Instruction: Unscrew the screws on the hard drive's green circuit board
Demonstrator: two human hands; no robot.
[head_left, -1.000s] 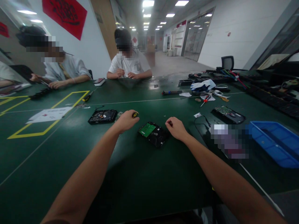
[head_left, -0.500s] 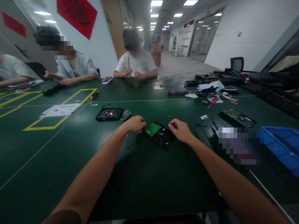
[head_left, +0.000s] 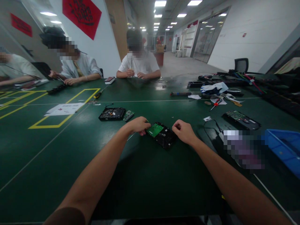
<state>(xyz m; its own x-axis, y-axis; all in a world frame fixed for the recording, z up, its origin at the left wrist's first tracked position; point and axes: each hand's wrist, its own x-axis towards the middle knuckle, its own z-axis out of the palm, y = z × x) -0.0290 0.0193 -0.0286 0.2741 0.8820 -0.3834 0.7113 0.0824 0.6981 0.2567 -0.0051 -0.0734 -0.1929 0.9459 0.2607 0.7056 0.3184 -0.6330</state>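
Head view: a long green table (head_left: 150,175) seen from one side, with both bare forearms reaching in over it.
Left hand: the left hand (head_left: 140,125) is closed around a slim screwdriver (head_left: 131,136) (mostly hidden by the fingers), whose thin shaft sticks out below the hand; it is at the left corner of the middle drive.
Right hand: the right hand (head_left: 184,131) has its fingers curled in and their tips drawn together, close by the drive's right side; whether it touches the drive or pinches something small cannot be told.
Middle drive: the hard drive (head_left: 164,140) lies flat on the table between the hands, turned at an angle, its green board (head_left: 155,129) facing up.
Left of it: an opened drive (head_left: 112,114) with a loose circuit board (head_left: 128,116) just beside it, and farther off a white paper (head_left: 64,109) across yellow tape (head_left: 45,127).
Right of it: another drive (head_left: 241,120), near a blue tray (head_left: 283,153) (partly out of view).
Farther back: a red-handled screwdriver (head_left: 217,102) near a bundle of gloves (head_left: 214,88), and a yellow-and-black screwdriver (head_left: 98,94) toward the left.
People: one person (head_left: 138,65) sits across the table, another (head_left: 78,67) to the left, both with hands raised over the tabletop.
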